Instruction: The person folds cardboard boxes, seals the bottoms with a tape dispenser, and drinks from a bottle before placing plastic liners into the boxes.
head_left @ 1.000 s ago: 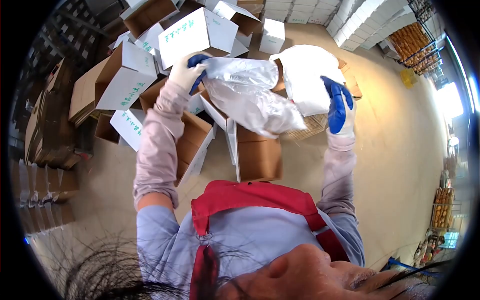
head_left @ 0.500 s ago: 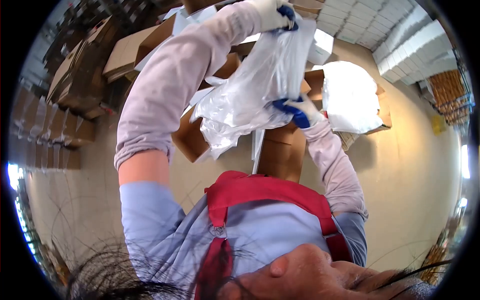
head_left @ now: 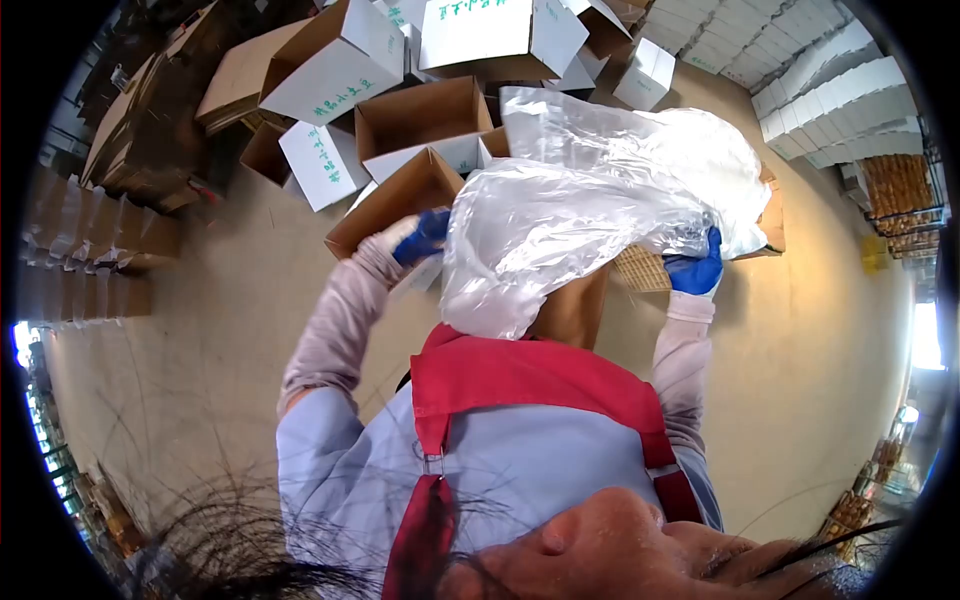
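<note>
A large clear plastic bag (head_left: pixel 560 220) is spread across the middle, over the boxes in front of the red apron. My right hand (head_left: pixel 697 268), in a white glove with blue fingers, is closed on its gathered right end. My left hand (head_left: pixel 424 238), gloved the same way, is beside the bag's left edge; motion blurs its fingers, and their grip cannot be made out. Below the bag, part of a brown open carton (head_left: pixel 572 312) shows. Another carton (head_left: pixel 772 215) at the right has white plastic (head_left: pixel 705 160) draped over it.
Open white cartons with green writing (head_left: pixel 335 70) (head_left: pixel 480 35) and a brown-lined box (head_left: pixel 425 118) crowd the area ahead. Flattened cardboard (head_left: pixel 245 80) lies at the upper left. Stacked white boxes (head_left: pixel 850 110) stand at the upper right, with brown cartons (head_left: pixel 120 235) at the far left.
My left hand has come down and nearer, away from the bag's raised top. My right hand has moved right and slightly down, and the bag now lies lower and stretches sideways.
</note>
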{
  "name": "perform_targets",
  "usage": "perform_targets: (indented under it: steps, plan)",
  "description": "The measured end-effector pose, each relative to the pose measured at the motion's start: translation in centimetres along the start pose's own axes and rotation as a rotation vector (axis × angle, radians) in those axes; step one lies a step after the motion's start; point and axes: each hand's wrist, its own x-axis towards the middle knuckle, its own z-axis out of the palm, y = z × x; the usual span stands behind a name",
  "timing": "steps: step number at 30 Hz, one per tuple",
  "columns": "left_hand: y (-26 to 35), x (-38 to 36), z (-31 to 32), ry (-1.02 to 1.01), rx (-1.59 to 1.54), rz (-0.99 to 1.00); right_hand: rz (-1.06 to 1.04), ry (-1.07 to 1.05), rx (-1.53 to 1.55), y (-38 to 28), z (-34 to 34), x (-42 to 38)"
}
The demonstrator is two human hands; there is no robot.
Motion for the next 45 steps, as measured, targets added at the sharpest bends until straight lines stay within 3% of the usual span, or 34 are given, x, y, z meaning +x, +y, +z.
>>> perform_targets:
  steps: [2, 3, 4, 5, 7, 8, 9, 11, 12, 14, 16, 17, 18, 19, 21, 22, 23, 25, 27, 28, 29, 31, 32, 33, 35, 36, 37, 38, 40, 41, 42, 43, 45]
  plan:
    - [-1.7, 0.5, 5.0, -0.237, -0.292, 0.163, -0.050, 0.074, -0.021, 0.6, -3.0, -0.3]
    - [-2.8, 1.1, 6.1, -0.298, -0.655, 0.183, -0.084, 0.121, -0.075, 1.1, -4.3, -0.8]
    - [-3.9, 1.7, 6.2, -0.323, -0.702, 0.189, -0.050, 0.183, -0.062, 1.5, -5.5, -1.1]
    - [-1.6, 1.6, 8.2, -0.149, -0.499, 0.101, -0.014, 0.241, -0.045, 1.9, -6.8, -1.5]
    - [-3.2, 3.8, 7.8, -0.304, -0.280, 0.115, 0.049, 0.256, 0.004, 3.2, -9.0, -2.8]
    - [-4.7, 5.0, 8.4, -0.099, -0.083, -0.061, 0.080, 0.268, -0.009, 3.9, -11.4, -2.9]
    - [-4.6, 5.4, 9.3, 0.012, -0.080, -0.194, 0.109, 0.281, -0.020, 4.3, -13.6, -3.2]
    - [-4.9, 5.8, 8.8, 0.022, -0.219, -0.263, 0.254, 0.358, -0.173, 6.3, -14.1, -4.7]
    - [-4.9, 6.3, 7.9, -0.021, -0.201, -0.224, 0.459, 0.355, -0.192, 6.7, -16.1, -4.8]
    - [-3.3, 7.0, 6.7, -0.081, -0.155, -0.219, 0.637, 0.530, -0.987, 3.5, -18.0, -5.7]
    - [2.4, 6.8, 7.3, -0.144, 0.326, -0.163, 0.129, 0.415, -2.374, 1.5, -13.1, -6.1]
    - [4.1, 7.2, 7.6, -0.211, 0.626, -0.118, -0.054, 0.104, -1.516, 0.8, -14.5, -4.0]
    - [4.7, 7.9, 7.9, -0.268, 0.647, -0.046, -0.066, -0.147, -1.123, 2.5, -5.8, -5.1]
    - [5.4, 9.2, 8.4, -0.395, 0.725, -0.074, -0.076, -0.265, -1.044, 4.2, 1.9, -6.6]
    - [8.6, 9.6, 11.3, -0.418, 0.895, 0.025, -0.185, -0.647, -1.355, 7.0, 5.9, -4.8]
    - [10.1, 10.4, 12.0, -0.537, 0.925, -0.015, -0.276, -0.835, -1.460, 8.4, 7.9, -3.9]
    - [11.8, 10.2, 12.7, -0.518, 0.997, 0.029, -0.204, -0.848, -1.475, 10.2, 7.1, -2.9]
    - [13.6, 9.9, 12.3, -0.480, 1.241, 0.011, 0.176, -0.695, -1.756, 10.7, 8.6, -2.8]
    - [14.8, 8.5, 9.9, -0.458, 1.196, 0.037, 0.186, -0.645, -1.273, 10.5, 7.2, -2.3]
    - [15.8, 7.3, 8.6, -0.311, 1.154, -0.002, 0.211, -0.450, -1.099, 9.7, 7.1, -2.9]
    - [16.8, 5.9, 7.1, -0.174, 1.110, -0.042, 0.205, -0.413, -1.001, 8.8, 6.3, -2.1]
    - [15.0, 4.5, 1.1, 0.118, 0.239, 0.084, 0.067, -0.314, -1.050, 7.4, 5.5, -1.6]
    - [14.7, 3.0, -0.5, 0.024, -0.057, 0.235, -0.360, -0.537, -1.465, 6.8, 5.7, -1.7]
    - [13.5, 2.6, -0.1, 0.003, -0.098, 0.331, -0.836, -0.757, -1.841, 6.1, 6.7, -2.1]
    - [9.9, 3.2, 0.7, -0.108, 0.227, 0.371, -0.647, -0.603, -1.703, 5.5, 5.0, -1.6]
    - [7.7, 3.8, 1.3, -0.159, 0.308, 0.336, -0.436, -0.440, -1.375, 5.7, 4.2, -1.1]
    - [5.5, 4.9, 1.8, -0.127, 0.487, 0.466, -0.331, -0.361, -1.212, 5.6, 4.5, -0.8]
    - [6.9, 4.4, 4.1, -0.017, 0.612, 0.308, -0.246, -0.274, -1.039, 5.5, 4.7, -0.6]
    - [6.9, 5.3, 6.2, 0.218, 0.769, 0.090, 0.185, -0.124, -0.440, 4.7, 6.5, -1.2]
    - [4.8, 7.3, 5.5, 0.343, 0.806, 0.033, 0.182, -0.123, -0.449, 4.4, 7.1, -1.5]
    - [2.6, 9.7, 4.1, 0.367, 0.674, 0.159, 0.133, -0.116, -0.526, 4.2, 7.5, -2.2]
    - [3.1, 10.9, 4.5, 0.306, 0.362, 0.411, 0.082, -0.109, -0.603, 4.0, 7.8, -2.6]
    - [3.3, 13.4, 4.2, 0.112, -0.013, 0.316, 0.039, -0.107, -0.671, 2.9, 6.8, -2.6]
